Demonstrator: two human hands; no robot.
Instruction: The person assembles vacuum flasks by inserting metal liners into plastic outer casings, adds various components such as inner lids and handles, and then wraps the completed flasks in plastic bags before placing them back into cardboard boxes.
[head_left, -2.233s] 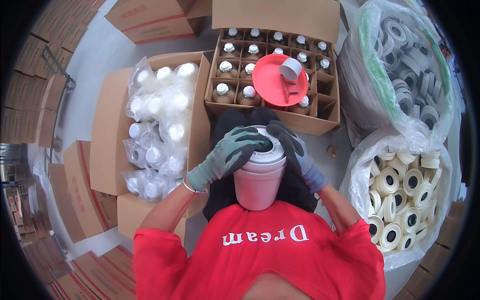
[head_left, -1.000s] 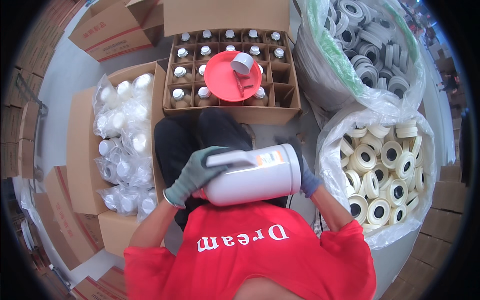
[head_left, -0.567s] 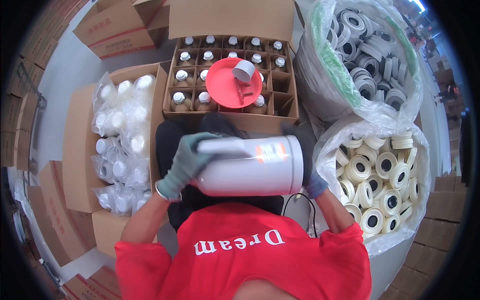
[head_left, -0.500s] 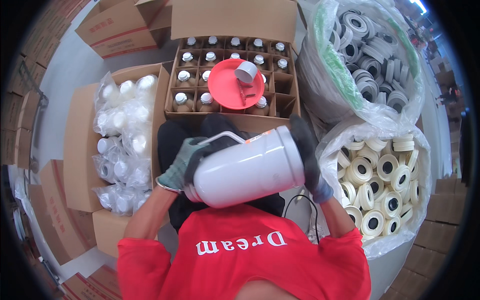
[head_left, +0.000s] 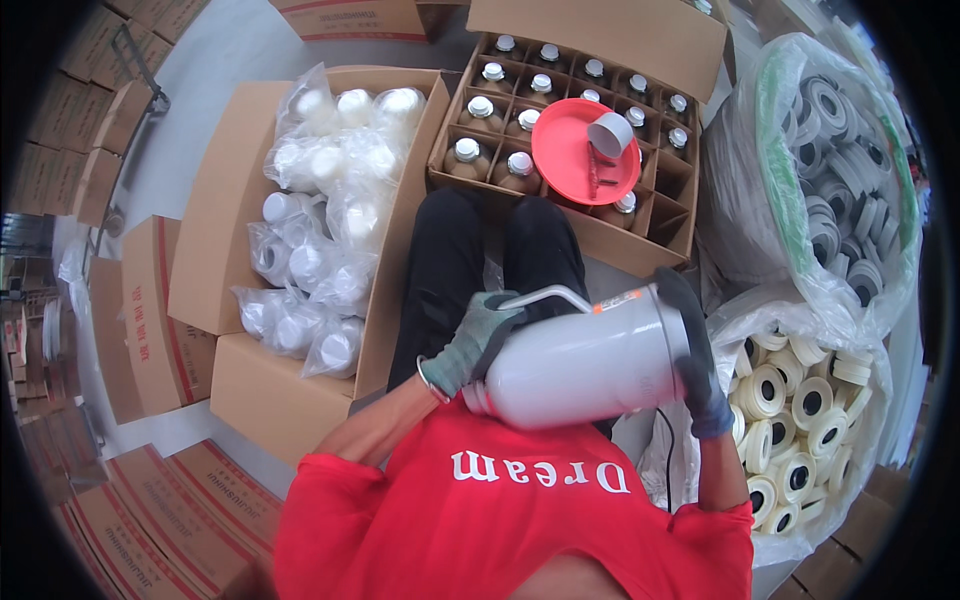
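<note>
A light grey, jug-shaped vacuum flask point(head_left: 580, 365) lies sideways above my lap, with its narrow neck to the left and its wide end to the right. A bent metal handle runs along its upper side. My left hand point(head_left: 475, 345), in a grey-green glove, is closed round the neck end beside the handle. Against the wide end presses my right hand point(head_left: 695, 345), in a dark glove, its fingers bent along the rim. Part of that rim is hidden behind it.
Ahead stands a divided carton point(head_left: 560, 215) of white-capped bottles, with a red plate point(head_left: 565, 150) holding a small cup on top. Bagged white plastic parts fill the left carton point(head_left: 225, 200). Bags of grey rings point(head_left: 830, 200) and cream rings point(head_left: 795, 430) stand at right.
The view has swung, so the surroundings and flask sit further right in the picture. Both hands stay on the flask; my right hand, blurred before, now shows more clearly.
</note>
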